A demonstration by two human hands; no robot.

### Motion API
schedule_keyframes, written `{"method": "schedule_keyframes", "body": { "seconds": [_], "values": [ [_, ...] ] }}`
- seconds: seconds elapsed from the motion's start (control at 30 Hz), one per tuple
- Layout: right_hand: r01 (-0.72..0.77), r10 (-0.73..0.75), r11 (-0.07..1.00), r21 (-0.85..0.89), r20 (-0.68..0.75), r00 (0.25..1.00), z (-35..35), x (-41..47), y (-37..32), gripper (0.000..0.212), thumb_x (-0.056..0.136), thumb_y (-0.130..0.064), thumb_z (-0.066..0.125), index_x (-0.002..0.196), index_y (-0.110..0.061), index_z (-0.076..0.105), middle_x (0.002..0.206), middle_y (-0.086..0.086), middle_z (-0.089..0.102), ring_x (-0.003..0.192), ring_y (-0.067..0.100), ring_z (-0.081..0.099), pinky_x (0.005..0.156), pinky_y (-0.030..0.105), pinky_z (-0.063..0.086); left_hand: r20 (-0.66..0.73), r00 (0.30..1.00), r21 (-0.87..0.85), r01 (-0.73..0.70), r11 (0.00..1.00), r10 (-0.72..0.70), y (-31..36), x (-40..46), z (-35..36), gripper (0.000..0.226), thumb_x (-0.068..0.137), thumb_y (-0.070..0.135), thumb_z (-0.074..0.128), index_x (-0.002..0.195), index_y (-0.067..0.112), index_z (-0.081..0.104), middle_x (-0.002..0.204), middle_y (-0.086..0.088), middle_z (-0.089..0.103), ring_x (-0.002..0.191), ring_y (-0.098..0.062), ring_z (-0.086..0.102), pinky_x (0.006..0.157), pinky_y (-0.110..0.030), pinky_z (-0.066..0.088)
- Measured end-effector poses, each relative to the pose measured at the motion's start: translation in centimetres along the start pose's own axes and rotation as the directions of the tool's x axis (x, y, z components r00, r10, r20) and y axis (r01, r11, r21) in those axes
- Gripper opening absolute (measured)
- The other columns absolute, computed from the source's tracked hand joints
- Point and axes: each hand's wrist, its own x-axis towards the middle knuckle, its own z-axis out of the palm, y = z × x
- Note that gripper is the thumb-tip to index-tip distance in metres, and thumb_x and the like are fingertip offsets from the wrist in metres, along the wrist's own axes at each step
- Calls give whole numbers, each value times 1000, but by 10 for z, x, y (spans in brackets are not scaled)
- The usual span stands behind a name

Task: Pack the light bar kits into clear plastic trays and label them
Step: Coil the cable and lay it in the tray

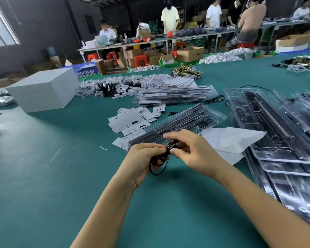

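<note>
A coiled black cable (158, 164) hangs between both hands above the green table (61, 185). My left hand (143, 160) grips the coil from the left, loops dangling below its fingers. My right hand (191, 151) pinches the cable's upper end; its fingers are blurred. Just behind the hands lies a clear plastic tray (186, 120) holding a black light bar and a cable. A pile of white labels (131, 120) sits left of that tray. More clear trays with light bars (268, 122) are stacked at the right.
A white paper sheet (229, 138) lies by the right hand. A stack of filled trays (175, 94) and bagged small parts (111, 86) sit farther back. A white box (43, 90) stands at the left. Several people work at a far bench.
</note>
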Motion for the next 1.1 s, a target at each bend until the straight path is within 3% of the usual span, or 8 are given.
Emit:
{"method": "schedule_keyframes", "body": {
  "seconds": [0.13,0.27,0.4,0.5,0.73,0.8,0.9,1.1],
  "values": [
    [96,-80,962,-255,72,994,-3,-3,-8,19,90,-9,63,108,-13,66,94,0,53,78,5,46,74,9,32,-10,1000,81,-1,997,2,0,-1,2,12,84,-3,62,80,1,72,68,-13,68,52,-11,61,45,-15,43],
    [89,-28,919,-384,161,987,-3,-4,-12,24,95,-20,56,117,-13,60,94,-3,41,80,14,44,70,18,31,38,999,165,-18,986,12,0,-2,0,10,85,-2,63,82,-1,72,65,-11,67,50,-9,60,46,-14,41],
    [23,67,882,-470,173,983,-4,-7,-14,18,97,-21,51,110,-11,59,97,1,42,85,25,52,78,37,44,35,999,160,-37,986,32,-3,-4,7,10,91,7,61,92,0,69,75,-11,69,60,-12,64,53,-16,46],
    [-6,64,910,-415,125,990,-8,-5,-14,16,96,-17,53,107,-9,62,96,4,48,87,23,51,79,34,43,-25,997,10,-67,998,67,0,-3,5,7,97,9,53,97,4,58,79,-12,71,63,-16,67,57,-21,52],
    [-110,103,950,-293,-39,994,-34,-2,-4,11,90,-12,61,96,-14,69,85,1,59,78,18,56,72,22,39,15,961,323,-265,908,276,5,-4,-9,20,94,8,58,95,21,73,92,-4,75,86,-13,67,81,-26,57],
    [-180,170,970,-165,-72,983,-36,-2,-2,12,90,-10,62,94,-17,70,86,0,64,75,16,63,72,25,49,6,943,450,-300,841,333,4,-3,-10,22,91,13,62,89,32,72,84,6,75,81,-7,65,78,-21,53],
    [-255,256,967,17,-92,962,-31,-1,1,13,90,-7,61,90,-16,70,73,-3,66,62,6,64,66,25,54,-50,920,522,-307,796,388,3,-1,-11,14,88,20,67,81,29,74,68,8,67,62,-8,52,64,-20,44],
    [-312,364,900,306,-130,923,-11,2,7,18,89,-3,62,84,-19,67,68,-3,64,59,9,63,59,24,53,-118,913,341,-333,879,391,0,1,-8,11,88,11,68,81,19,72,63,3,65,59,-9,56,60,-19,51]
  ]
}}
